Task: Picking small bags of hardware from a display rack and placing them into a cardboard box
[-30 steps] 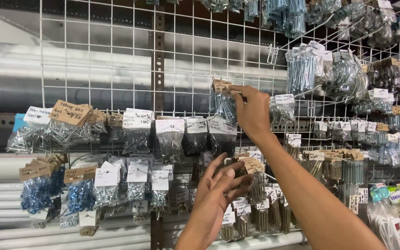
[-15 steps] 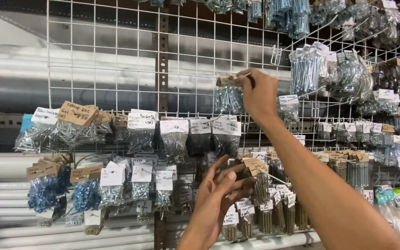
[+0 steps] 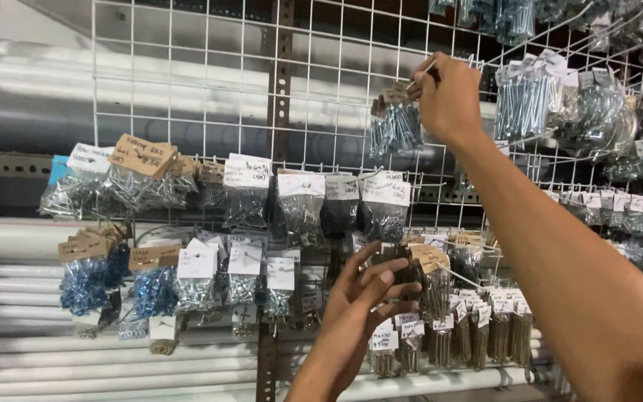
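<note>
A hardware shop (bagged screws (image 3: 301, 211) hang on wire grid (image 3: 187, 89)).
</note>
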